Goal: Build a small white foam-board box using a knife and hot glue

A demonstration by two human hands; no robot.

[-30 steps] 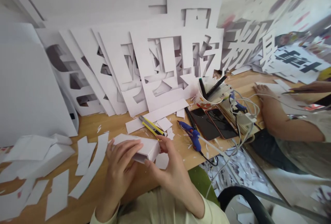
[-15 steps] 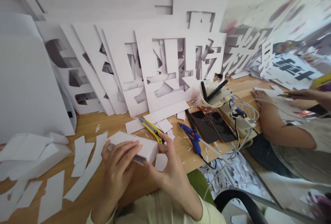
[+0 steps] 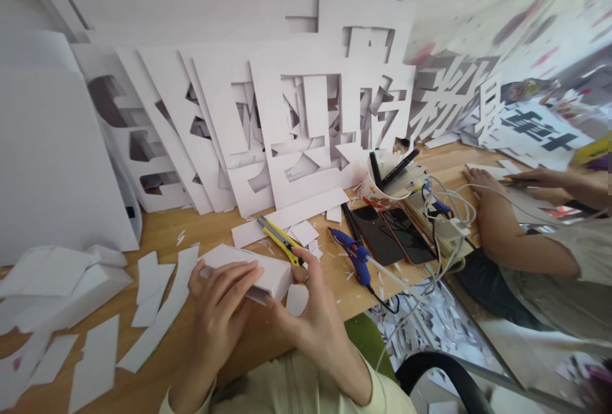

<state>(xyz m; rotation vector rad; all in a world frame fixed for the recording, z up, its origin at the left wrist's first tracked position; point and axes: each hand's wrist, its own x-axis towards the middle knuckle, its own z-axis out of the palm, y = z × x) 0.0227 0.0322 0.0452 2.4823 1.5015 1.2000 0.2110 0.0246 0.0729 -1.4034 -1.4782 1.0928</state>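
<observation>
Between my two hands is a white foam-board box shape [image 3: 273,273], tilted above the wooden table. My left hand [image 3: 220,302] wraps over its left side, fingers lying across the top face. At its right end, my right hand [image 3: 310,305] grips the edge with thumb and fingers. A yellow utility knife [image 3: 281,240] lies just behind the box, close to my right fingertips. Right of my hands rests a blue hot glue gun [image 3: 352,253]. A small white offcut [image 3: 297,299] sits beneath my right hand.
White cut-out character panels [image 3: 306,120] lean along the back. Two phones [image 3: 408,234] lie by a paper tub of markers [image 3: 377,192] and tangled cables [image 3: 461,226]. White strips [image 3: 160,321] cover the left. At right, a co-worker's hand [image 3: 485,179] presses on white board.
My hands and the box hold almost the same pose. The camera view has shifted very slightly. At right, the co-worker's hand with the knife has moved a little to the left.
</observation>
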